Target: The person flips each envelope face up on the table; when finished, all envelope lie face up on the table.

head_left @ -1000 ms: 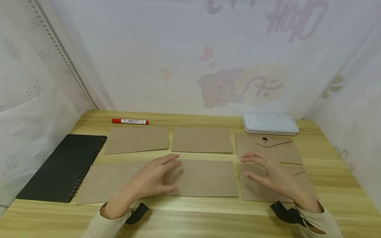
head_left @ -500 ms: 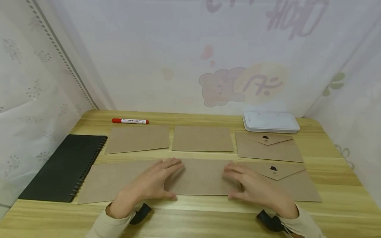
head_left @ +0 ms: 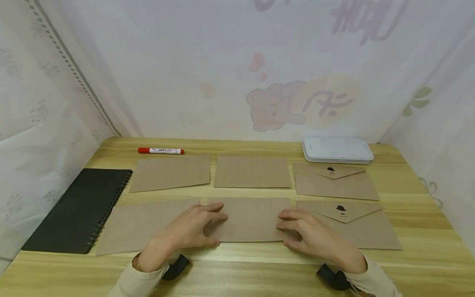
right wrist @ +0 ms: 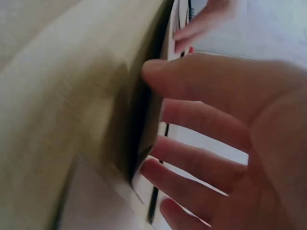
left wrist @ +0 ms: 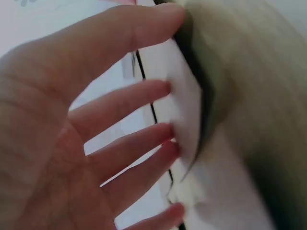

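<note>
While both hands frame its two sides, we find the nearer middle brown paper rectangle [head_left: 250,218] lying between the two sets of fingers, plain face up. Our left hand [head_left: 189,225] touches its left side, thumb close to the near edge, and our right hand [head_left: 313,231] meets its right side likewise. On each hand we see the thumb well apart from the fingers, which bend gently and spread with gaps between them; from the wrist views we make out a dark shadow along the paper's edge below the fingertips.

Left of the left fingers, partly behind that hand, we have a front-left plain rectangle [head_left: 133,225], and farther left a black spiral notebook [head_left: 76,210]. Right of the right fingers lies a front envelope [head_left: 367,231] with a hat printed on its flap. Beyond the fingertips we see a back-left plain rectangle [head_left: 172,173], a back-middle plain rectangle [head_left: 252,172] and a back envelope [head_left: 334,185], also hat-printed. Farther past the left fingers lies a red-and-white marker [head_left: 161,151]; past the right, a white case [head_left: 337,150]. Under everything we see a wooden table [head_left: 237,280].
</note>
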{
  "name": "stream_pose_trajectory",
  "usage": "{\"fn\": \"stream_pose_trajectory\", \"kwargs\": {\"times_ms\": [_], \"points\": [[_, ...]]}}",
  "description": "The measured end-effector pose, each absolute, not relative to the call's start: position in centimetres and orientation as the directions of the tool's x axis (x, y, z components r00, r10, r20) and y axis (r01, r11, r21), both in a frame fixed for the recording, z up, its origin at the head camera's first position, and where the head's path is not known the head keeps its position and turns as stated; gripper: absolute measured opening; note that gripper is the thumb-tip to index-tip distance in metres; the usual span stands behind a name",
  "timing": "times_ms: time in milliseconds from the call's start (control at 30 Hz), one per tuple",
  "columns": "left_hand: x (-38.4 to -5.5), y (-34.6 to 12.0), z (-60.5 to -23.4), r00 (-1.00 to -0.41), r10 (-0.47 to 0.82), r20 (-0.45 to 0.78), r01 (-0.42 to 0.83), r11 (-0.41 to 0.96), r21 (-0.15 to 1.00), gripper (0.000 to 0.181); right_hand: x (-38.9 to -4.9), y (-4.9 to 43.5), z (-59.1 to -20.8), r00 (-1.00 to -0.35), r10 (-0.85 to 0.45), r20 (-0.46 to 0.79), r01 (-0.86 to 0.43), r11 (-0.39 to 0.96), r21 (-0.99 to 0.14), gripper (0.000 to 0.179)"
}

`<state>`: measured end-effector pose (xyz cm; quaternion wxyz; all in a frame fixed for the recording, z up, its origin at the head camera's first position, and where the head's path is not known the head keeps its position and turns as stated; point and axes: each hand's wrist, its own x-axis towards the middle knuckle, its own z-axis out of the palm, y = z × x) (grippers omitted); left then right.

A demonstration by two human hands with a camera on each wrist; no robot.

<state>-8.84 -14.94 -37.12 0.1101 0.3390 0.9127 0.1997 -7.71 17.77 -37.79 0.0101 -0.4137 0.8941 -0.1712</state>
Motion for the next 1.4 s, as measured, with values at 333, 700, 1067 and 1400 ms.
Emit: {"fn": "stream_pose_trajectory", "kwargs": {"times_ms": [333,700,1067,1400], "points": [[-8.5,-15.3,-36.4,-0.704,0.708,-0.063,0.581,0.624,0.522,0.033,-7.9,17.9,-37.1,-0.659,-0.749,0.062,-0.701,0.583,-0.409,0.027],[-9.0,-15.3,-36.3,-0.697,0.717,-0.002,0.582,0.567,0.582,0.019,-8.2,18.0,-37.1,-0.681,-0.729,0.069,-0.667,0.579,-0.469,0.024],[-9.4,-14.7,-36.9,-0.812,0.581,0.061,0.514,0.661,0.547,0.014,-8.3,17.8,-37.5,-0.777,-0.605,0.174,-0.596,0.617,-0.514,0.014],[-9.9,-14.5,-37.8,-0.886,0.381,0.263,0.461,0.675,0.576,0.022,-9.1,17.8,-38.1,-0.665,-0.563,0.491,-0.745,0.546,-0.382,0.012]]}}
